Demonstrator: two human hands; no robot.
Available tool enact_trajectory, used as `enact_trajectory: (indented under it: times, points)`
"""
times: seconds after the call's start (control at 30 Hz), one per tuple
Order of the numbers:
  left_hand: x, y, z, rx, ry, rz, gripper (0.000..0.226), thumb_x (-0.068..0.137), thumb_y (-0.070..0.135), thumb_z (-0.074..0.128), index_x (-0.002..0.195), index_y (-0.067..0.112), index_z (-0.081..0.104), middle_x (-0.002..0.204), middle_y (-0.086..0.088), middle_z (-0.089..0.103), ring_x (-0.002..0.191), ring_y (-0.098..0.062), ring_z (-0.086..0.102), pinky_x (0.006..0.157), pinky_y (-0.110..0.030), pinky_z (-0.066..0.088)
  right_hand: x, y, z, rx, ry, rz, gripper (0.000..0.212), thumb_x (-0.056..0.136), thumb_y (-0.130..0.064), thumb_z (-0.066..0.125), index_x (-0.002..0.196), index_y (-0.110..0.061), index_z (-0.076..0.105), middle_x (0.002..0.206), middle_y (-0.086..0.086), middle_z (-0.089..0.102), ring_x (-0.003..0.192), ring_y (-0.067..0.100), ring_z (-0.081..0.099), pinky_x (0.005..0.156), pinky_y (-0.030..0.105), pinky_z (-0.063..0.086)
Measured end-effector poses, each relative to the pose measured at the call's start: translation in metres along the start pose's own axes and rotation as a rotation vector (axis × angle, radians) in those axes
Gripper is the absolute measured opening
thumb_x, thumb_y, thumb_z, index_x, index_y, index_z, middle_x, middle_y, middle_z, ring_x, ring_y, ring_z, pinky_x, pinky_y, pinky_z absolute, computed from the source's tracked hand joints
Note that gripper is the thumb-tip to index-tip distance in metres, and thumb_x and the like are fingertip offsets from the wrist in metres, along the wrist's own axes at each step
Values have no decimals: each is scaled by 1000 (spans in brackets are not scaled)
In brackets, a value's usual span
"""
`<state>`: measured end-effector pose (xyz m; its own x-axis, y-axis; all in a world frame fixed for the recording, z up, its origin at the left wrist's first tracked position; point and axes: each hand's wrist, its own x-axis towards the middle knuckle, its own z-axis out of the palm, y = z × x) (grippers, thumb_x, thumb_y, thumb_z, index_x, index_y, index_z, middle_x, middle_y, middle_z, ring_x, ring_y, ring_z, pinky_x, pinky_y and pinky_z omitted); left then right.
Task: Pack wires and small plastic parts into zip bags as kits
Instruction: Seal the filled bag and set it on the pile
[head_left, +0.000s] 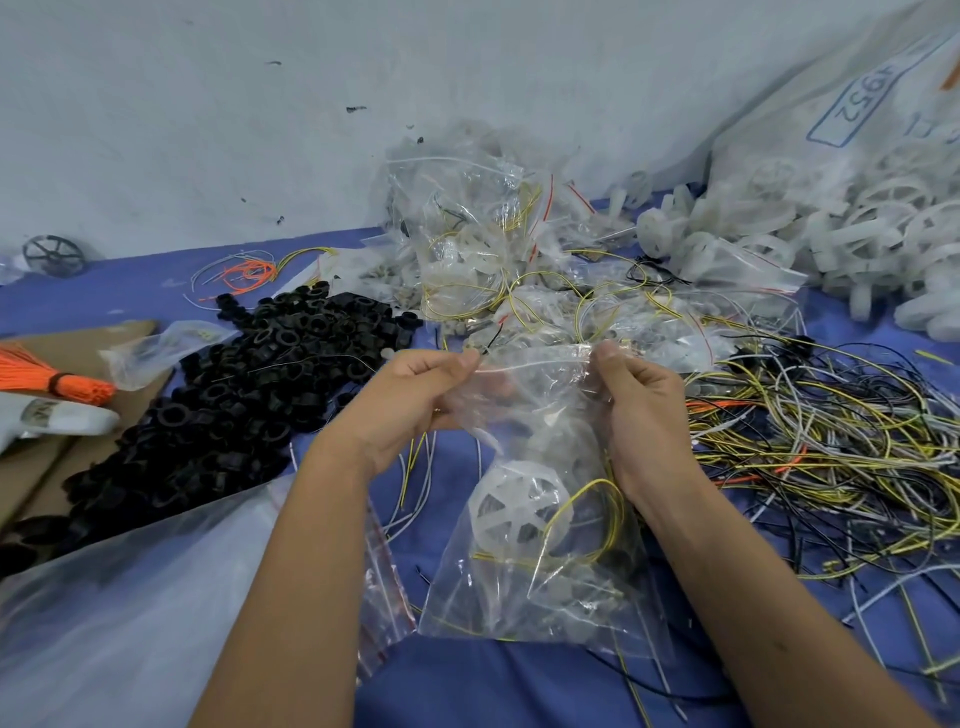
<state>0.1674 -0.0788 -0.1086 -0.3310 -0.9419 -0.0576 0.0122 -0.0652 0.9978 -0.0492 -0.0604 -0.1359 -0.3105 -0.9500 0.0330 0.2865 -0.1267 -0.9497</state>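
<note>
A clear zip bag (530, 587) hangs between my hands over the blue table. My left hand (410, 400) pinches the bag's top edge at the left, and my right hand (639, 400) pinches it at the right. Inside the bag lie a white plastic wheel (511, 512), a yellow wire (597, 519) and some small clear parts. Whether the zip strip is sealed is unclear.
A heap of black plastic rings (228, 395) lies left. Packed zip bags (483, 249) pile up at the back. Loose tangled wires (831, 457) spread right, white wheels (831, 234) in a sack behind them. Empty red-striped zip bags (382, 597) lie under my left forearm. Orange wire bundle (52, 384) far left.
</note>
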Motion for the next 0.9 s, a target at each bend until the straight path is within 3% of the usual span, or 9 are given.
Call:
enact_trajectory:
  times: [0.17,0.27,0.33,0.47,0.53,0.6,0.77,0.83,0.9]
  points:
    - [5,-1,1,89,146,162,33,103,19,56,90,-3,78,94,-16,79,80,-24,77,65,-30,62,-5,-3,-2,2,-122,0,27,93,-27,72,71,-11,77,74,11,74,66,23,69,62,34,57]
    - [7,-2,3,148,247,239,34,101,18,61,75,11,81,80,-15,77,66,-20,71,61,-30,60,-6,-3,0,-14,-87,-45,15,90,-17,75,77,-12,81,77,13,77,69,19,73,59,28,56]
    - [8,-2,6,135,275,199,31,100,26,64,85,3,79,86,-25,75,64,-18,71,56,-28,59,-6,-4,1,-7,-56,-78,13,90,-15,75,79,-14,81,78,11,77,71,17,72,63,27,58]
    - [1,2,11,115,-37,-171,71,82,60,75,124,4,66,93,-18,77,73,-25,75,59,-31,60,-4,-4,0,63,38,-99,10,90,-14,74,83,-13,81,79,6,77,74,14,70,69,26,60]
    - [-2,2,13,152,-211,-291,90,70,69,76,129,4,60,96,-22,75,74,-28,72,60,-30,58,-2,-4,0,112,102,-104,13,90,-13,75,78,-15,81,76,4,77,71,12,68,67,24,59]
    - [-4,0,16,169,-318,-310,77,69,65,74,123,11,63,103,-21,75,76,-27,73,60,-30,58,0,-6,-1,187,149,-106,16,90,-14,75,75,-15,81,76,4,77,70,12,68,65,24,57]
    - [-2,2,32,236,-396,-275,24,83,37,69,108,34,70,86,15,76,68,-1,69,52,-17,51,4,-9,-6,272,192,-101,26,91,-14,73,67,-18,81,73,0,76,68,9,70,65,23,57]
    - [-1,3,37,268,-379,-240,25,78,38,78,103,39,75,95,7,78,75,-6,70,59,-21,54,4,-11,-7,277,154,-77,26,93,-17,71,68,-16,80,74,1,76,69,11,70,67,24,57]
    - [0,0,33,234,-287,-220,54,66,44,85,115,28,72,108,-3,78,91,-18,71,74,-31,55,3,-14,-6,244,81,-16,27,96,-26,67,75,-14,80,77,6,74,74,21,68,73,34,58]
